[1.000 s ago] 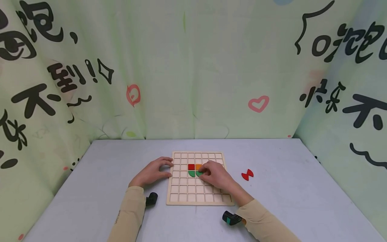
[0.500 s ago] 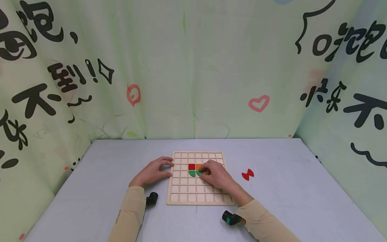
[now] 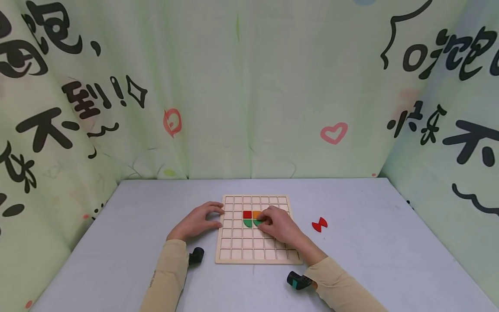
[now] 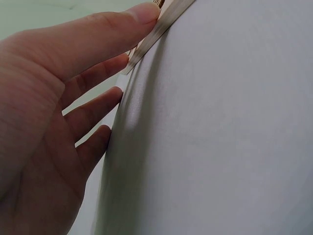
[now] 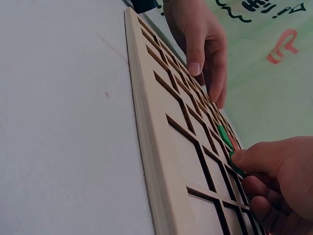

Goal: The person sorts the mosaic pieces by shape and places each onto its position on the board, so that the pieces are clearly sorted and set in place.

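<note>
A wooden grid board lies on the table. Inside its cells sit a red square, an orange square and a green quarter-circle tile below the red one. My right hand pinches a second green quarter-circle tile at the cell under the orange square; its thumb covers part of it in the right wrist view. At the board's left edge rests my left hand, fingers spread and loosely bent. The left wrist view has its thumb against the board's side.
Right of the board lie red fan-shaped pieces, tips together like a bow tie. Black wrist devices sit by the left cuff and the right cuff. A printed curtain stands behind the white table.
</note>
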{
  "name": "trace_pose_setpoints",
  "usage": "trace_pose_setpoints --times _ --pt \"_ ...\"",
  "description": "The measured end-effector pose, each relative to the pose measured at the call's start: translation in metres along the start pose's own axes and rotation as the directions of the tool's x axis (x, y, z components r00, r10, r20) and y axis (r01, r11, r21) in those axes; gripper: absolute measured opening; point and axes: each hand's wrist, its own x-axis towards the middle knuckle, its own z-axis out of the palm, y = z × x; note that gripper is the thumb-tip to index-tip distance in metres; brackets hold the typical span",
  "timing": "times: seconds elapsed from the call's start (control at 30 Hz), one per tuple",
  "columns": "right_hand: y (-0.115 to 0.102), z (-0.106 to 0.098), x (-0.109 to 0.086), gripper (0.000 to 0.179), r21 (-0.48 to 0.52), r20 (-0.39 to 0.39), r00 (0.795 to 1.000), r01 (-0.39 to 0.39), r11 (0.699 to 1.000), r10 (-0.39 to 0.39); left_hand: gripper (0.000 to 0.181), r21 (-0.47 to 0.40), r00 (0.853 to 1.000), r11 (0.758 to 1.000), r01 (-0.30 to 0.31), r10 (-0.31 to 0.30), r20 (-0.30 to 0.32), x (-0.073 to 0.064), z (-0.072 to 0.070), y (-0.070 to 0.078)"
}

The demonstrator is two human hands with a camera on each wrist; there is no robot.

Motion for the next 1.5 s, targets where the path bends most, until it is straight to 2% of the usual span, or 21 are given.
trace_pose_setpoints --times 0.43,1.23,1.5 --pt "0.0012 0.0001 0.0000 0.012 -0.001 0.000 1.000 -0.003 1.000 0.003 0.038 0.001 1.000 1.000 0.006 -0.006 -0.001 0.0008 0.0013 -0.0002" --pt "0.0036 0.0017 -0.0023 0.011 -0.014 -0.020 1.000 -0.003 1.000 0.002 0.039 0.005 1.000 1.000 -0.025 0.025 -0.008 -0.0003 0.0026 -0.0018" --pt "0.0058 -0.0064 -0.0064 0.011 -0.006 -0.063 0.998 -0.024 1.000 0.023 0.041 0.015 1.000 1.000 -0.020 0.020 -0.005 0.0004 0.0021 -0.0029"
